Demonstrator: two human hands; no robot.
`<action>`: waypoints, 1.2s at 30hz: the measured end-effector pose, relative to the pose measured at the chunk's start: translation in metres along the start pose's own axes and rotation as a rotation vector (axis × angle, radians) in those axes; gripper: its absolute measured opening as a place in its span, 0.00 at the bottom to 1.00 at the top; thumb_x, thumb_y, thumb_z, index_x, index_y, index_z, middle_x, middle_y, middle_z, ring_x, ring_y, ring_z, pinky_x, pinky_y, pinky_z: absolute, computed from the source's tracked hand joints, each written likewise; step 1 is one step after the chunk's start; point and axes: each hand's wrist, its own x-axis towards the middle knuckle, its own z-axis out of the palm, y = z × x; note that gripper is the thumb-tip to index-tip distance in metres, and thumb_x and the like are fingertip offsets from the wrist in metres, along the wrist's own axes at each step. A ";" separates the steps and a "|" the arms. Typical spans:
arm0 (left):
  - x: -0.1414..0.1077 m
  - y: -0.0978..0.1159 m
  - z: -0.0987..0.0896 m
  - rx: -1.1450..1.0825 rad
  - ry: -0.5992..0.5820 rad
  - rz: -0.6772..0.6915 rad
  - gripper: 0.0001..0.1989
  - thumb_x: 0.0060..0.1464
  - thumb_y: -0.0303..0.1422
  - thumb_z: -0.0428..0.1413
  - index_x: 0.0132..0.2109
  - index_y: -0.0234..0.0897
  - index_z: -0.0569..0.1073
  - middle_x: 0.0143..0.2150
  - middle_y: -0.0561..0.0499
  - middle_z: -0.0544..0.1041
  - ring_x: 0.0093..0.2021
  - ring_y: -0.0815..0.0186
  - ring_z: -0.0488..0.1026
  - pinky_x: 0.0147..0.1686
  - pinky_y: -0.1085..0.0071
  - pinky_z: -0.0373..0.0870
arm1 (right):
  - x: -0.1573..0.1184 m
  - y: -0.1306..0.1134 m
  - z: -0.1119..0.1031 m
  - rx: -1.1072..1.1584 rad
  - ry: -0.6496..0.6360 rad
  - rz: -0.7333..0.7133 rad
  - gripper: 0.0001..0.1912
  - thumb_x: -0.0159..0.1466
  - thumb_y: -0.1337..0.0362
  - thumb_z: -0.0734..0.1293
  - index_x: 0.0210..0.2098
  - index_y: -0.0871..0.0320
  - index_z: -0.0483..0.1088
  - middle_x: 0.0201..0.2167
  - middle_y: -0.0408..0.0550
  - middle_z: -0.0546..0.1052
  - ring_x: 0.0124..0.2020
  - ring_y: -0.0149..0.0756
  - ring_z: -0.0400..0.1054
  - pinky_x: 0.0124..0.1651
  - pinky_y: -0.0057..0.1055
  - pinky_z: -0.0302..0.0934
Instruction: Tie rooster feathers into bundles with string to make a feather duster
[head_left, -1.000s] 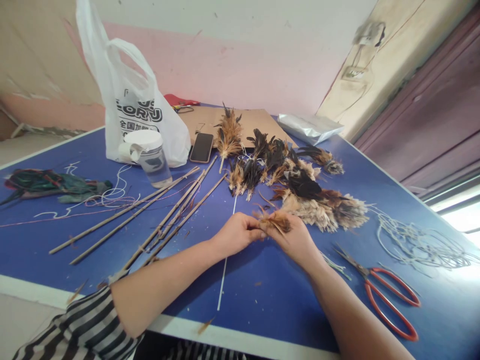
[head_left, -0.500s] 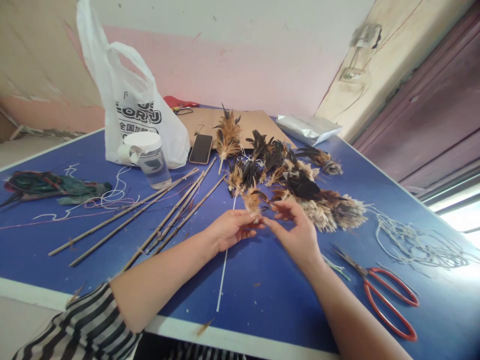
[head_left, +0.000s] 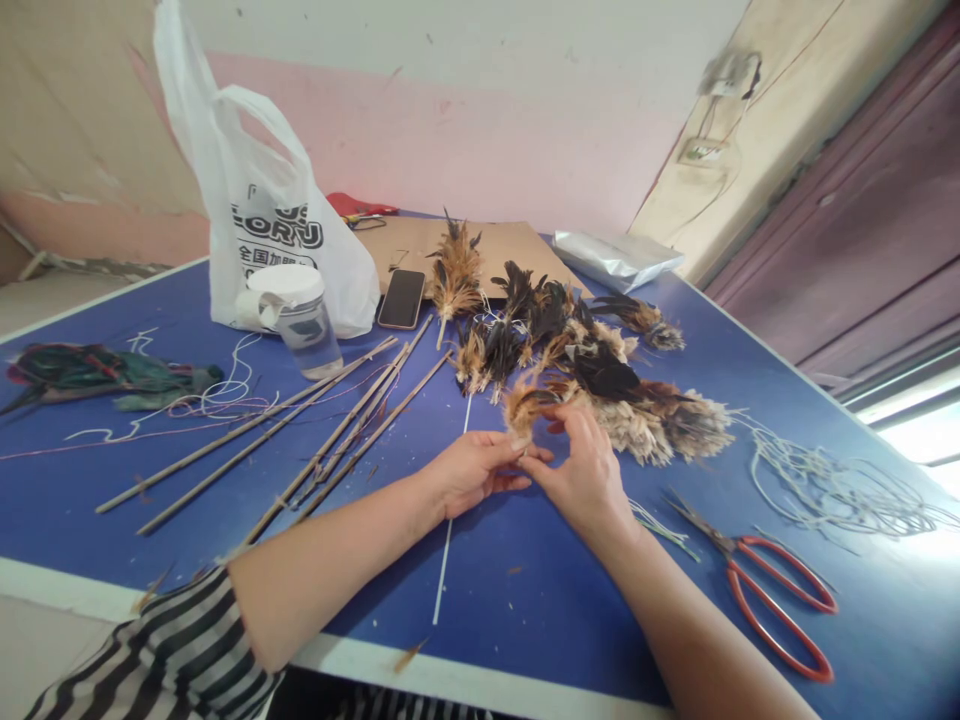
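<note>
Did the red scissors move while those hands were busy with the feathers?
No. The scissors lie in the same spot, right of the table's white line.

A small bunch of feathers (head_left: 523, 405) — golden brown and fluffy, with a darker plume curving off to the right — fans out loosely, its tips pointing up and away from the person. Its narrow lower end sits pinched at the fingertips of the left hand (head_left: 480, 474); the right hand (head_left: 589, 475) is just beside it, near the dark plume.
</note>
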 end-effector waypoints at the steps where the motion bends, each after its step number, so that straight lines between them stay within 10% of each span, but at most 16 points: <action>1: 0.000 0.001 -0.001 -0.020 -0.007 -0.005 0.10 0.47 0.33 0.59 0.34 0.29 0.75 0.41 0.43 0.75 0.36 0.69 0.72 0.38 0.72 0.67 | 0.000 -0.001 -0.001 0.024 0.000 0.013 0.23 0.48 0.59 0.69 0.42 0.57 0.62 0.38 0.51 0.70 0.37 0.42 0.65 0.41 0.40 0.58; 5: 0.001 0.008 -0.008 -0.130 -0.065 -0.060 0.07 0.48 0.31 0.58 0.34 0.30 0.73 0.40 0.45 0.75 0.36 0.69 0.72 0.38 0.72 0.67 | 0.002 0.001 -0.010 0.252 -0.050 0.162 0.24 0.46 0.56 0.71 0.41 0.57 0.65 0.37 0.50 0.71 0.35 0.39 0.65 0.41 0.37 0.59; 12: -0.001 0.020 -0.014 -0.172 -0.190 -0.119 0.08 0.45 0.30 0.59 0.32 0.31 0.70 0.22 0.54 0.66 0.23 0.75 0.66 0.21 0.80 0.59 | 0.004 0.008 -0.015 0.844 -0.509 0.514 0.16 0.54 0.52 0.66 0.27 0.61 0.71 0.23 0.43 0.71 0.27 0.30 0.62 0.34 0.29 0.56; 20: -0.006 0.013 -0.006 -0.063 -0.366 -0.227 0.09 0.48 0.34 0.57 0.31 0.31 0.68 0.18 0.56 0.58 0.18 0.76 0.58 0.16 0.80 0.47 | 0.000 -0.006 -0.003 1.408 -0.498 0.646 0.08 0.53 0.61 0.69 0.28 0.60 0.71 0.23 0.42 0.71 0.26 0.27 0.63 0.35 0.28 0.57; 30: -0.004 0.019 -0.006 0.175 -0.200 -0.171 0.18 0.48 0.40 0.56 0.40 0.29 0.73 0.41 0.38 0.75 0.37 0.62 0.74 0.32 0.71 0.69 | 0.003 0.001 -0.004 1.355 -0.337 0.696 0.09 0.50 0.63 0.71 0.29 0.60 0.72 0.22 0.41 0.72 0.21 0.26 0.62 0.25 0.25 0.56; 36: -0.006 0.016 -0.001 0.356 -0.131 -0.108 0.17 0.43 0.39 0.60 0.35 0.28 0.75 0.34 0.41 0.77 0.31 0.67 0.74 0.34 0.72 0.69 | 0.004 0.002 -0.003 1.187 -0.296 0.678 0.12 0.48 0.62 0.72 0.32 0.58 0.73 0.29 0.43 0.75 0.29 0.29 0.65 0.34 0.27 0.58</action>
